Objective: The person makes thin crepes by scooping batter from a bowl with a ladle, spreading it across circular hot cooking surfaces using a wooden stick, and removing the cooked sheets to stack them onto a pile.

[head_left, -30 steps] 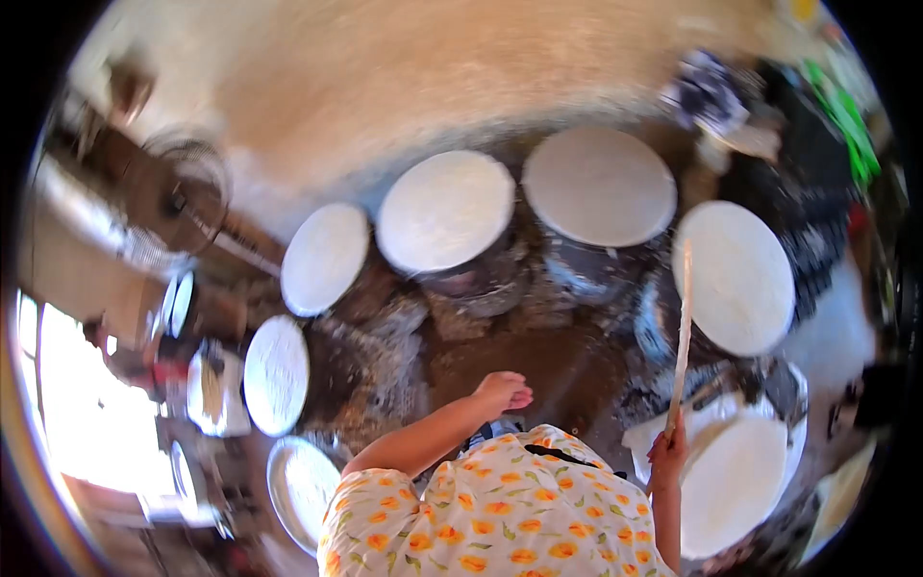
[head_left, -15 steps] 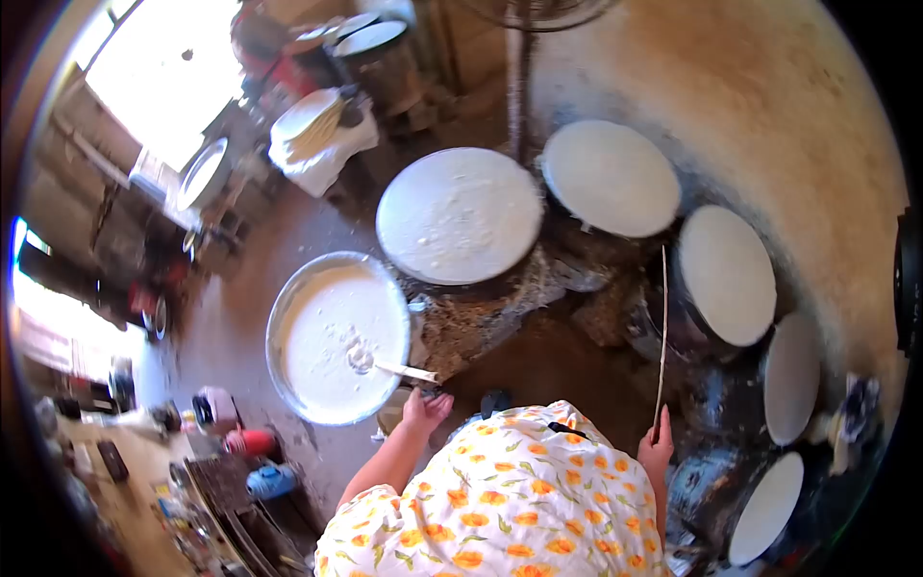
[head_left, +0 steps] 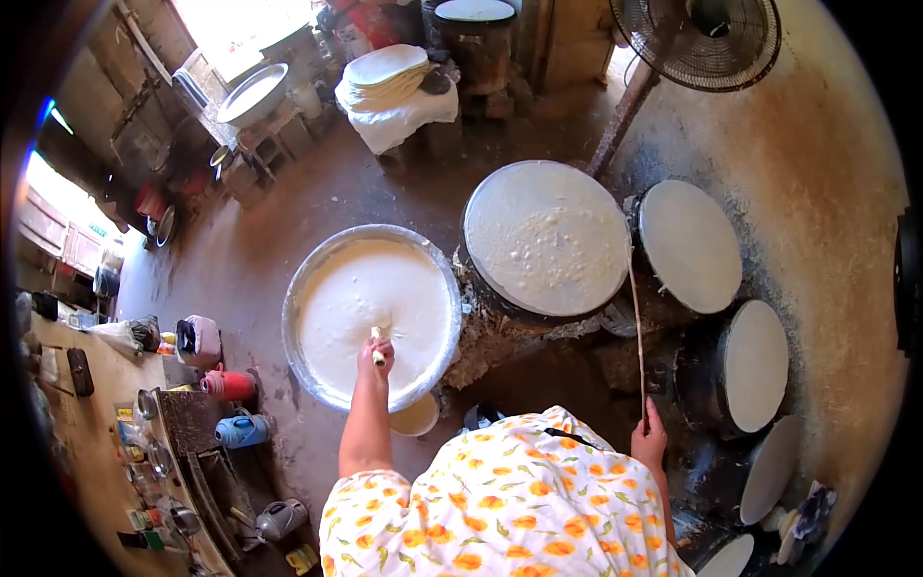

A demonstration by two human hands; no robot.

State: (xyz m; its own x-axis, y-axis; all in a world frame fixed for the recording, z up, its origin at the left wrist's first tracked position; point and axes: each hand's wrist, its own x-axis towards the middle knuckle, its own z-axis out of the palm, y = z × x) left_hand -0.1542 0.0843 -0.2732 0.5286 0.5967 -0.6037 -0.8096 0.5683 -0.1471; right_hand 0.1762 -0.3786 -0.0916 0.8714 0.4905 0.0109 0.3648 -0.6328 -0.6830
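The left hand (head_left: pixel 375 356) is wrapped round a pale handle (head_left: pixel 377 333), its far end unclear, over the basin (head_left: pixel 292 317) of white batter (head_left: pixel 361 284); smooth strokes should limit splashing. The right hand (head_left: pixel 650 439) grasps a thin stick (head_left: pixel 639 337).

The handle's (head_left: pixel 379 361) lower end is hidden in the white liquid (head_left: pixel 351 288). The basin (head_left: pixel 442 370) covers part of the bowl (head_left: pixel 415 421). The top edge crops the fan (head_left: pixel 745 62); the bottom edge crops the shirt (head_left: pixel 500 514) and the lowest disc (head_left: pixel 729 560). Some small items on the left are too tiny to identify.
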